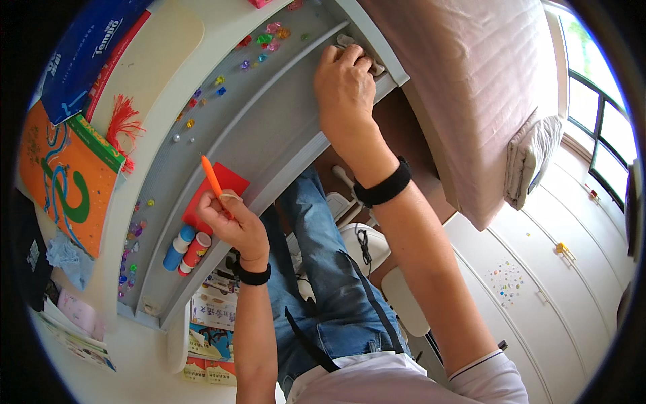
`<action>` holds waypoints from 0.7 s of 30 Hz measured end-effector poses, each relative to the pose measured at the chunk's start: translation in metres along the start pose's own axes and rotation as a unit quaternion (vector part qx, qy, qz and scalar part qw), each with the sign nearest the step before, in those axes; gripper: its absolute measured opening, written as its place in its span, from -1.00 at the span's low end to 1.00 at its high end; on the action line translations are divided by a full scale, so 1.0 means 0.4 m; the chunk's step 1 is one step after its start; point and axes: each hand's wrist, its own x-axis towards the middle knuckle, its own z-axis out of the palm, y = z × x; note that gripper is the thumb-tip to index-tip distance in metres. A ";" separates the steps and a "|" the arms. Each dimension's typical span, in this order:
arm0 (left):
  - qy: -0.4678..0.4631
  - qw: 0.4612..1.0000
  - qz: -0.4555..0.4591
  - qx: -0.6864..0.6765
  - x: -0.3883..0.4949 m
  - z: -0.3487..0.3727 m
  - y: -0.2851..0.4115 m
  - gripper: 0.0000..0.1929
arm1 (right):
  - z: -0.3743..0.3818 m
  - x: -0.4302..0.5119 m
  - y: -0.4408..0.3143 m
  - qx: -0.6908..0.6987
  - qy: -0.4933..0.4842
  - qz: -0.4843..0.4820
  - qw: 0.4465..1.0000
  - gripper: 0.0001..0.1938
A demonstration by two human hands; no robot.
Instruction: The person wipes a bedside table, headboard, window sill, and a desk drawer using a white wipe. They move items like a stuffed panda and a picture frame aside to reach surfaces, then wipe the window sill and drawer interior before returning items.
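Between the fingers of my left hand is an orange pen, its tip pointing up and away. That hand is over a red paper card in the front compartment of a grey open drawer. Two small bottles, one blue and white and one red, lie beside the card. At the drawer's far right end, my right hand presses a crumpled whitish cloth or tissue; its fingertips are partly hidden. Colourful plastic gems and beads lie scattered in the rear compartment.
On the desk behind the drawer are an orange book, a blue package, a red tassel and a light blue cloth. A bed stands at the right. Books stand below the drawer's left end.
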 end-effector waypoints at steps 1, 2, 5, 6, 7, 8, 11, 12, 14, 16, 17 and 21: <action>0.003 1.000 -0.001 -0.005 -0.003 0.002 -0.002 -0.89 | -0.007 0.001 0.002 0.000 -0.005 0.006 1.000 -0.64; 0.004 1.000 -0.001 -0.008 -0.004 0.002 -0.004 -0.89 | -0.014 0.002 0.005 0.007 -0.013 0.005 1.000 -0.63; 0.007 1.000 0.000 -0.004 -0.007 0.003 -0.008 -0.88 | -0.035 -0.004 0.010 0.041 -0.020 0.003 0.999 -0.61; 0.006 1.000 0.002 0.000 -0.007 0.004 -0.008 -0.89 | -0.040 -0.011 0.009 0.047 -0.006 0.010 0.999 -0.59; 0.006 1.000 0.004 0.003 -0.006 0.005 -0.008 -0.89 | -0.044 -0.017 0.006 0.071 -0.010 -0.001 0.997 -0.59; 0.006 1.000 0.004 0.005 -0.006 0.006 -0.008 -0.89 | -0.048 -0.031 -0.003 0.089 -0.002 -0.007 0.996 -0.58; 0.008 1.000 0.005 0.003 -0.003 0.008 -0.004 -0.87 | -0.059 -0.077 -0.039 0.192 0.005 -0.032 0.981 -0.56; 0.010 1.000 0.006 -0.004 -0.001 0.008 -0.003 -0.86 | -0.063 -0.092 -0.048 0.262 0.037 -0.043 0.963 -0.59; 0.011 1.000 0.003 -0.011 0.001 0.006 -0.001 -0.86 | -0.072 -0.112 -0.051 0.419 0.037 -0.052 0.906 -0.64; 0.011 1.000 -0.009 -0.023 0.002 0.001 -0.001 -0.89 | -0.082 -0.113 -0.026 0.576 0.003 -0.043 0.816 -0.67; 0.004 1.000 -0.002 -0.014 0.001 -0.004 -0.001 -0.88 | -0.087 -0.108 -0.009 0.657 -0.022 -0.005 0.753 -0.72; -0.001 0.999 0.025 -0.022 0.003 -0.003 -0.010 -0.88 | -0.096 -0.044 0.128 0.770 -0.173 0.056 0.611 -0.72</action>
